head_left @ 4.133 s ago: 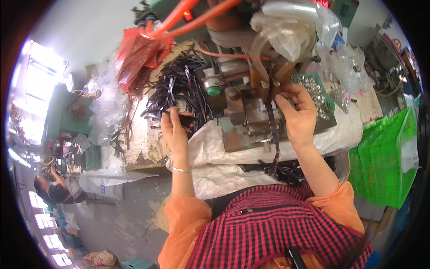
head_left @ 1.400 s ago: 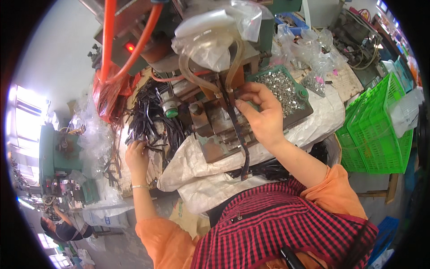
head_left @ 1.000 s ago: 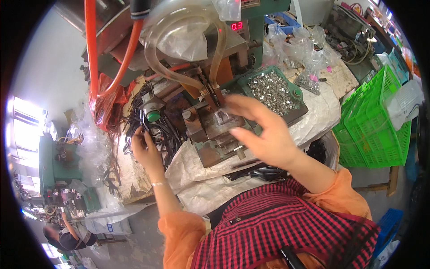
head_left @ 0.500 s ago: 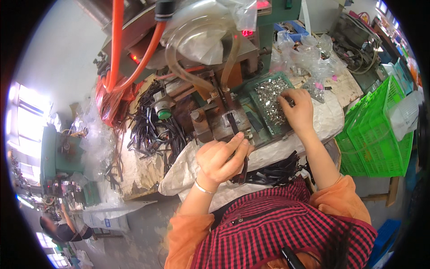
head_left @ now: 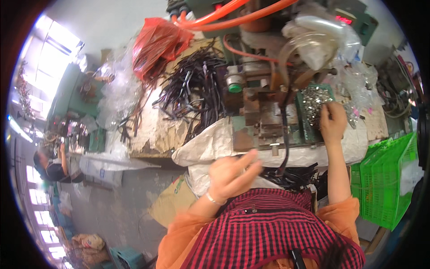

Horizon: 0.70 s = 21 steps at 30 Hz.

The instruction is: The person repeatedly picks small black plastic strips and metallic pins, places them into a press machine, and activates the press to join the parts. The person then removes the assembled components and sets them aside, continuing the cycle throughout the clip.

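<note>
My left hand (head_left: 235, 175) is lifted in front of the bench, a little smeared by motion. Its fingers are partly stretched out and I see nothing between them. To its right, a black strap (head_left: 285, 139) runs down from the tooling of a press (head_left: 273, 114) past the bench edge. My right hand (head_left: 334, 123) is at a green tray (head_left: 303, 117) filled with small shiny metal pieces (head_left: 316, 101). Thumb and fingers are drawn together over the pieces; whatever they pinch is too small to make out.
Loose black straps (head_left: 197, 85) lie heaped on the bench's left side, beside a red plastic bag (head_left: 159, 47). More straps (head_left: 295, 177) hang at the front edge. A green crate (head_left: 385, 179) stands at right. Orange hoses (head_left: 237, 20) cross above. Someone (head_left: 56, 166) sits far left.
My left hand has let go of the black strap and drawn back to the left; the strap stays at the press. My right hand remains at the metal pieces. The whole view has swung left.
</note>
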Tool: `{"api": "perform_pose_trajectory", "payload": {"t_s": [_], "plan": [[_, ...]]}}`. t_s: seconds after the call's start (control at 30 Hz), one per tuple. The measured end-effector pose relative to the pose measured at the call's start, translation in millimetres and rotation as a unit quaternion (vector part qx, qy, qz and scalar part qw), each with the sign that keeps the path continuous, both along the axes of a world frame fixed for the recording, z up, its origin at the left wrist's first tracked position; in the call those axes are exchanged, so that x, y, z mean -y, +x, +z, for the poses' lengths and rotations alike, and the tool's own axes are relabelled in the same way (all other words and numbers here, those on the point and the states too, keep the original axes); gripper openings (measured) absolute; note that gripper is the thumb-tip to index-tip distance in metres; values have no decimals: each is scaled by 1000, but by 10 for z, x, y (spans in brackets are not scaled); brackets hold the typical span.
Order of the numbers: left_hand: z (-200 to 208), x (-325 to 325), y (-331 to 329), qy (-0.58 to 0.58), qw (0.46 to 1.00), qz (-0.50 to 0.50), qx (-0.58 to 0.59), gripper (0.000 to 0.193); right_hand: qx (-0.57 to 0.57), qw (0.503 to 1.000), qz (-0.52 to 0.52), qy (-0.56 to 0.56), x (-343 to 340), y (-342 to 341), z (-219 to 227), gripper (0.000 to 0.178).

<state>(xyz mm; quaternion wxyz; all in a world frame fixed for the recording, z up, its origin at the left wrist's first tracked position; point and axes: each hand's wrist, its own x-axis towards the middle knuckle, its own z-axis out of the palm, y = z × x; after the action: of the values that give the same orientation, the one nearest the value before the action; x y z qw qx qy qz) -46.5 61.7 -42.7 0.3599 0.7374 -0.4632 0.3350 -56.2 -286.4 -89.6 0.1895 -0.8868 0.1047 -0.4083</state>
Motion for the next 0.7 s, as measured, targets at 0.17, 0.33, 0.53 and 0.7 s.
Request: {"api": "perform_pose_trajectory", "payload": {"t_s": [0.17, 0.33, 0.53, 0.7], "plan": [[470, -674, 476, -167, 954, 250, 6, 15, 26, 985, -4, 172, -3, -112, -119, 14], [291, -917, 1399, 130, 956, 248, -91, 18, 4, 964, 42, 262, -326, 143, 143, 16], [-818, -964, 1964, 188, 933, 276, -134, 15, 9, 966, -24, 258, -153, -256, -73, 17], [-330, -1040, 1400, 3, 900, 388, -197, 12, 18, 973, -135, 188, 100, -1017, -189, 17]]}}
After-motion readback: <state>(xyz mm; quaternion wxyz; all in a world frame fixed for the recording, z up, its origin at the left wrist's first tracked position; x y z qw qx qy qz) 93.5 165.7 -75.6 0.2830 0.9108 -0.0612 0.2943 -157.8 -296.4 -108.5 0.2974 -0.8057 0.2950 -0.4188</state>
